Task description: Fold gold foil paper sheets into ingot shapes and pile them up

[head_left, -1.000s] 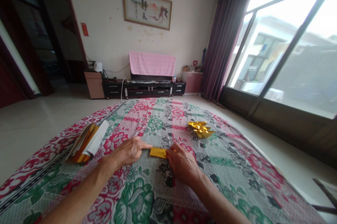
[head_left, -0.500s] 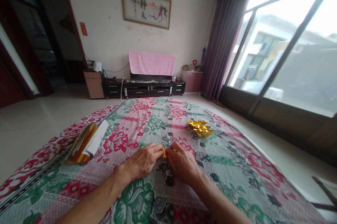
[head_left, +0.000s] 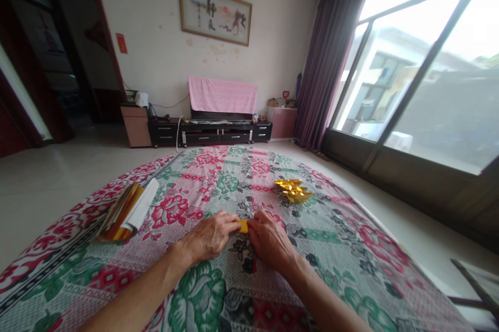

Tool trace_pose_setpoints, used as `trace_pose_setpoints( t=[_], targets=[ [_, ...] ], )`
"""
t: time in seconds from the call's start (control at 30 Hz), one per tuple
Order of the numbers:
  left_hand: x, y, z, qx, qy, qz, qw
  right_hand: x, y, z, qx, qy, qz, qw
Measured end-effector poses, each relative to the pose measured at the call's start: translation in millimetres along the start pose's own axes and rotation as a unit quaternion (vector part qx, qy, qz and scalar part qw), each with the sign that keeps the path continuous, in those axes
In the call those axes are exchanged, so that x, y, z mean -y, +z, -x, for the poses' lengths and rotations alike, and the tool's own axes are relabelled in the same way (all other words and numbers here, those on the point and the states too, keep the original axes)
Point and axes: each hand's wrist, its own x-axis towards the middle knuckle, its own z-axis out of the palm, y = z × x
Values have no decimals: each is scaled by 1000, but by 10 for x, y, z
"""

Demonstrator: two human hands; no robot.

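- Gripping a small yellow strip [head_left: 243, 226] from both sides, a person's left hand [head_left: 213, 234] and right hand [head_left: 271, 238] meet it low in the center of the head view, fingers clamped on its two ends.
- The strip lies between the hands, directly at the fingertips of each; its middle shows in the narrow gap, while the fingers hide its ends.
- The left hand closes on the strip's left end, knuckles up; the right hand, also knuckles up, closes on its right end. The thumbs cannot be made out clearly.
- Beneath them spreads a patterned cloth [head_left: 198, 204] of red, green, gray and black flowers, its far edge curved.
- Beyond the right hand and slightly to its right, apart from it, sit shiny gold pieces [head_left: 298, 196], pointed and grouped close together.
- Well apart from the left hand, farther left, a curled bundle of sheets [head_left: 127, 212] in gold and white lies on the cloth near its dark braided stripe.
- Across the room, a pink cloth [head_left: 223, 94] drapes over a dark object above a black low cabinet [head_left: 216, 137], with a framed picture [head_left: 215, 11] on the wall.
- At right, a purple curtain [head_left: 322, 56] hangs beside a large window [head_left: 436, 88].
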Motion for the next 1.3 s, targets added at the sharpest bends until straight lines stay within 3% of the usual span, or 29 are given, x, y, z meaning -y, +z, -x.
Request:
trace_pose_setpoints(
  t=[0.43, 0.87, 1.03, 1.3],
  targets=[
    [71, 65, -11, -19, 17, -2, 1000, -58, -28, 151, -51, 18, 8, 999],
    [105, 112, -20, -39, 21, 3, 999, -163, -64, 300, -79, 104, 1, 991],
    [114, 144, -42, -66, 9, 45, 997, -108, -41, 296, -125, 72, -40, 989],
    [141, 228, -73, -127, -51, 111, 984, -89, 13, 172, -119, 64, -75, 988]
  ],
)
